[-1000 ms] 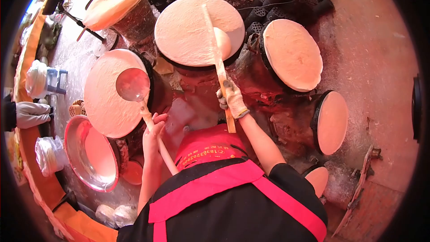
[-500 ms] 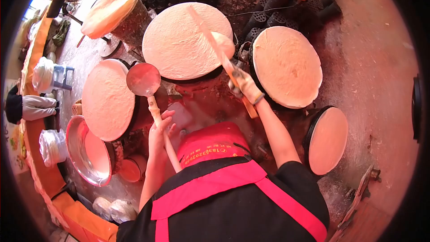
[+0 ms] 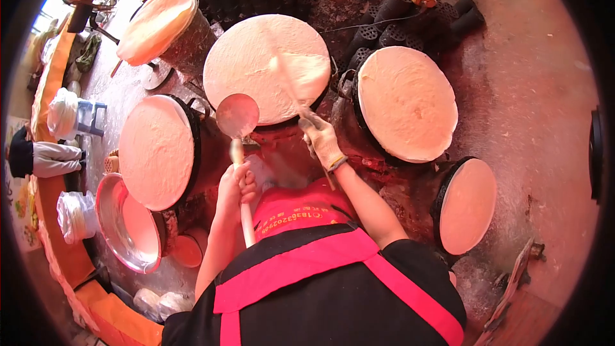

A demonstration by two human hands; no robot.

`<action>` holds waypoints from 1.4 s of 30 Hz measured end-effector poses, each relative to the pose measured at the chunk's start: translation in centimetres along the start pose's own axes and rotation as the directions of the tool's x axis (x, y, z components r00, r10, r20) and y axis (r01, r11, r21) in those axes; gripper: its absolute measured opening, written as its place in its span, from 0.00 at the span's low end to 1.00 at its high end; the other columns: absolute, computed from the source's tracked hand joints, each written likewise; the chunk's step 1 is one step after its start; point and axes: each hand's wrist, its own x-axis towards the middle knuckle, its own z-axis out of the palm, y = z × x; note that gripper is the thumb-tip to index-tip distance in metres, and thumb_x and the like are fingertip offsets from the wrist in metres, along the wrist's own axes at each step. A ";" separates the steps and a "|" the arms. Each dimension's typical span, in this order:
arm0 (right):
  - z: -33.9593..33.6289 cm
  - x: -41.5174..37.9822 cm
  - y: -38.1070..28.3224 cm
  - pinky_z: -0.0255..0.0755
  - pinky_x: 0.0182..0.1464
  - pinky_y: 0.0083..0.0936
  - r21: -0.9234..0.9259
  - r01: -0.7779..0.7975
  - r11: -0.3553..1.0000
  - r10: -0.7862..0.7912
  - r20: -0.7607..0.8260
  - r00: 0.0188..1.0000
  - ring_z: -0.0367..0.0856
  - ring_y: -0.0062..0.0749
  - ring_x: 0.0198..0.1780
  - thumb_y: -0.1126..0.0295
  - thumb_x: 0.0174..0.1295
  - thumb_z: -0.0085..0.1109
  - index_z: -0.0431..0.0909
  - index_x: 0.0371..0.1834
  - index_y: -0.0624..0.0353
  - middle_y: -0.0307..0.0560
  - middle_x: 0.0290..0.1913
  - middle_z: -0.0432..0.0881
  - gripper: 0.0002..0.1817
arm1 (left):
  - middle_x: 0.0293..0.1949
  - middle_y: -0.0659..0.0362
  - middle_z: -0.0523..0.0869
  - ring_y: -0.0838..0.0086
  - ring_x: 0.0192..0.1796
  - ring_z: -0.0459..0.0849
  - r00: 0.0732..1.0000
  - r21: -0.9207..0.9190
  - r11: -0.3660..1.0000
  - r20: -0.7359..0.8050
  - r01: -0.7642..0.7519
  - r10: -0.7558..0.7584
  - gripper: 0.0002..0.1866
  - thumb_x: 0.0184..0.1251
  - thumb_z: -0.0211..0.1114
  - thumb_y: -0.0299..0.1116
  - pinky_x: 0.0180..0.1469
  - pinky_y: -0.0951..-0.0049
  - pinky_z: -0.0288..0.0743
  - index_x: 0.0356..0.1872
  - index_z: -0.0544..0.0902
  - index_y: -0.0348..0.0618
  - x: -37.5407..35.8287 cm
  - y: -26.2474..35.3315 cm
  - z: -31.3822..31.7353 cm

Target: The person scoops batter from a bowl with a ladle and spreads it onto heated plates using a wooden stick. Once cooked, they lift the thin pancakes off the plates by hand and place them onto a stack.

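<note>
My left hand point(image 3: 238, 184) is wrapped around the pale handle of a long ladle point(image 3: 237, 114). The ladle's round bowl is up, just in front of the near left edge of the middle round griddle point(image 3: 240, 64). In a work glove, my right hand point(image 3: 320, 140) grips a long thin wooden spreader point(image 3: 291, 86), its blade smeared by motion. That blade reaches over the griddle, beside a smooth, thicker patch of batter point(image 3: 309, 74) on the right. A rougher pale layer covers the remaining surface.
Coated round griddles stand at the left point(image 3: 157, 154), right point(image 3: 410, 102) and lower right point(image 3: 469, 206). A thin sheet point(image 3: 157, 25) hangs over a drum at upper left. A metal basin point(image 3: 128, 224) sits lower left. Coal briquettes point(image 3: 394, 6) are stacked behind. A person point(image 3: 45, 157) stands far left.
My right hand and the spreader have swung left, and the smooth batter patch has spread wider. The ladle has shifted right, while my left fingers have closed tighter round its handle.
</note>
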 end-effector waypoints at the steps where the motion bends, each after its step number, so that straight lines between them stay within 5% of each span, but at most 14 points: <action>1: -0.1 0.0 -0.9 0.56 0.19 0.10 -0.001 -0.003 1.000 0.003 0.069 0.998 0.62 0.08 0.19 0.64 0.64 0.63 0.76 0.61 0.54 0.27 0.28 0.75 0.22 | 0.24 0.66 0.68 0.88 0.17 0.59 1.000 -0.029 0.999 -0.009 0.019 -0.020 0.08 0.72 0.56 0.33 0.13 0.88 0.52 0.45 0.72 0.41 0.1 0.2 -0.2; 4: -1.8 0.6 0.7 0.57 0.19 0.11 0.100 0.183 0.978 -0.162 -0.183 0.970 0.61 0.08 0.19 0.63 0.64 0.63 0.76 0.61 0.53 0.26 0.27 0.75 0.22 | 0.27 0.63 0.70 0.86 0.19 0.63 1.000 0.013 1.000 0.019 0.011 -0.011 0.08 0.73 0.55 0.35 0.14 0.87 0.54 0.42 0.71 0.41 0.2 0.5 -1.0; 6: -1.6 0.8 3.4 0.52 0.10 0.14 0.165 0.129 0.978 -0.070 -0.319 0.945 0.57 0.10 0.11 0.50 0.61 0.65 0.74 0.64 0.37 0.25 0.16 0.65 0.27 | 0.29 0.62 0.71 0.85 0.21 0.65 1.000 0.056 0.998 0.014 -0.028 0.028 0.08 0.73 0.55 0.35 0.15 0.88 0.55 0.43 0.72 0.41 0.5 0.4 -1.4; 10: 0.3 0.0 1.2 0.52 0.11 0.15 0.068 -0.026 0.997 0.033 -0.101 0.994 0.60 0.11 0.10 0.53 0.62 0.64 0.76 0.60 0.40 0.26 0.16 0.69 0.22 | 0.30 0.62 0.72 0.84 0.23 0.67 0.999 0.104 0.994 0.043 -0.033 0.028 0.09 0.73 0.55 0.35 0.16 0.88 0.57 0.44 0.72 0.40 1.1 0.4 -2.0; 14: -2.7 3.6 -0.2 0.52 0.11 0.16 0.117 0.070 0.991 -0.037 -0.264 0.964 0.58 0.12 0.11 0.54 0.62 0.64 0.77 0.61 0.41 0.27 0.15 0.65 0.23 | 0.29 0.63 0.72 0.84 0.23 0.66 0.997 0.125 0.991 0.059 0.046 -0.053 0.10 0.74 0.55 0.36 0.16 0.88 0.58 0.44 0.72 0.39 1.4 0.9 -2.1; 19: -3.0 -2.3 0.2 0.50 0.11 0.15 -0.063 -0.122 0.990 0.122 -0.007 0.992 0.56 0.12 0.11 0.55 0.63 0.63 0.75 0.63 0.41 0.26 0.16 0.65 0.24 | 0.28 0.64 0.71 0.84 0.23 0.67 0.998 0.244 0.970 0.051 0.022 -0.036 0.10 0.73 0.56 0.36 0.16 0.87 0.58 0.45 0.72 0.39 4.3 2.4 -2.5; 25: -2.2 -3.8 4.8 0.49 0.13 0.12 0.090 0.102 0.991 -0.071 -0.293 0.953 0.56 0.08 0.14 0.54 0.60 0.67 0.75 0.63 0.46 0.23 0.18 0.64 0.28 | 0.26 0.63 0.70 0.81 0.22 0.69 0.999 0.350 0.936 0.006 -0.051 0.052 0.06 0.71 0.54 0.30 0.17 0.81 0.62 0.37 0.67 0.43 11.0 3.6 -0.3; 31: 3.4 -4.0 5.8 0.50 0.12 0.17 0.232 -0.095 0.968 0.085 0.051 0.995 0.58 0.14 0.11 0.56 0.63 0.64 0.74 0.64 0.41 0.30 0.16 0.69 0.24 | 0.23 0.62 0.67 0.80 0.18 0.64 0.991 0.054 0.990 -0.017 0.132 -0.131 0.03 0.68 0.48 0.24 0.15 0.80 0.61 0.35 0.63 0.40 13.2 1.6 2.9; 33: 4.0 -4.8 4.0 0.49 0.12 0.17 0.288 -0.188 0.939 0.161 0.116 0.980 0.59 0.15 0.11 0.57 0.63 0.64 0.75 0.63 0.40 0.31 0.16 0.69 0.24 | 0.22 0.64 0.66 0.84 0.17 0.63 0.827 -0.412 0.721 0.353 0.557 -0.437 0.07 0.71 0.48 0.24 0.15 0.84 0.59 0.31 0.63 0.40 12.6 5.1 1.8; 34: 4.3 -5.2 2.6 0.49 0.12 0.17 0.315 -0.229 0.921 0.190 0.150 0.970 0.59 0.15 0.11 0.57 0.63 0.64 0.75 0.63 0.40 0.31 0.16 0.68 0.23 | 0.21 0.65 0.66 0.85 0.17 0.62 0.654 -0.559 0.341 0.620 0.756 -0.433 0.11 0.73 0.51 0.27 0.15 0.84 0.60 0.27 0.63 0.42 10.6 7.3 0.8; 36: 3.6 -5.0 0.8 0.50 0.12 0.17 0.150 -0.032 0.988 0.025 0.050 0.998 0.60 0.16 0.11 0.56 0.63 0.64 0.77 0.57 0.45 0.31 0.16 0.69 0.20 | 0.20 0.66 0.66 0.87 0.15 0.60 0.767 -0.333 0.753 0.546 0.567 -0.337 0.12 0.73 0.54 0.32 0.11 0.87 0.55 0.29 0.65 0.43 7.2 9.0 -2.6; 38: 2.1 -4.2 -0.9 0.54 0.12 0.16 0.211 0.156 0.965 -0.127 -0.145 0.981 0.62 0.14 0.12 0.56 0.63 0.63 0.79 0.44 0.49 0.32 0.16 0.70 0.12 | 0.20 0.68 0.62 0.88 0.14 0.58 0.894 -0.156 0.931 0.368 0.329 -0.254 0.08 0.75 0.52 0.33 0.09 0.89 0.51 0.37 0.68 0.40 2.9 9.4 -3.3; 40: -0.2 -1.0 1.8 0.53 0.14 0.13 0.104 -0.055 0.993 0.084 -0.296 0.951 0.65 0.11 0.16 0.61 0.67 0.58 0.75 0.62 0.48 0.31 0.26 0.78 0.20 | 0.20 0.68 0.62 0.89 0.14 0.58 0.878 -0.147 0.895 0.314 0.422 -0.362 0.08 0.76 0.51 0.33 0.09 0.90 0.51 0.38 0.68 0.40 3.1 9.7 -4.6; 42: 1.6 -0.6 9.1 0.75 0.40 0.12 0.074 0.430 0.900 -0.417 -0.142 0.898 0.79 0.14 0.42 0.70 0.66 0.58 0.77 0.59 0.57 0.35 0.43 0.82 0.18 | 0.20 0.69 0.62 0.90 0.15 0.58 0.859 -0.147 0.865 0.282 0.479 -0.428 0.07 0.76 0.51 0.33 0.09 0.91 0.51 0.38 0.68 0.40 3.6 10.2 -5.7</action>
